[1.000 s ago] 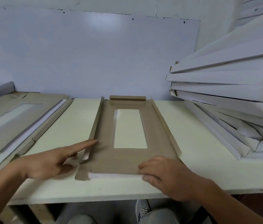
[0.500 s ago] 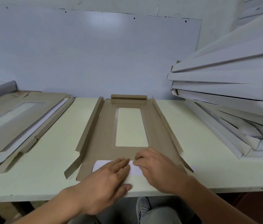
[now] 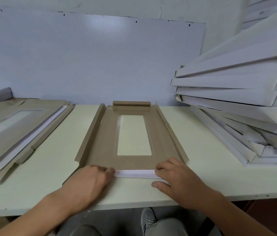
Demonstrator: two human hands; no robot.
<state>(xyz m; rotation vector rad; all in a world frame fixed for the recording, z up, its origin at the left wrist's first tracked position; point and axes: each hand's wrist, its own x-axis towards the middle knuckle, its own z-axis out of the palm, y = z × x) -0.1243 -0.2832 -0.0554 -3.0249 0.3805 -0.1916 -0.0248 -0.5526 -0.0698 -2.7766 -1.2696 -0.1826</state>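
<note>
A flat brown cardboard box blank (image 3: 103, 142) with a tall rectangular window cut through its middle lies on the pale cream table top (image 3: 202, 150), right in front of the seated person and running lengthwise away from them. Its two long side strips stand up a little along the left and right edges. At the far end a short brown end flap (image 3: 131, 105) is folded back on itself, close to the white wall panel (image 3: 100, 57).

At the near end, the narrow white flap (image 3: 135, 173) of the blank shows as a pale strip between the two hands, raised off the table along its fold. The left hand (image 3: 90, 181) lies palm down with its fingers bent over the left end of the flap, fingertips at the fold line; its thumb is hidden, so I cannot tell whether it reaches underneath. The right hand (image 3: 176, 179) takes the right end, with bent fingers resting on the brown board just past the fold and the thumb stretched along the near side of the flap, so the strip sits between thumb and fingers. Both wrists cross the table's front edge.

To the left, well apart from this work, lies a low pile of flat brown window blanks (image 3: 15, 120). To the right, a leaning stack of folded white boxes (image 3: 236, 99) rises against the wall. Below the table edge a grey shoe (image 3: 148, 218) shows between the person's knees.
</note>
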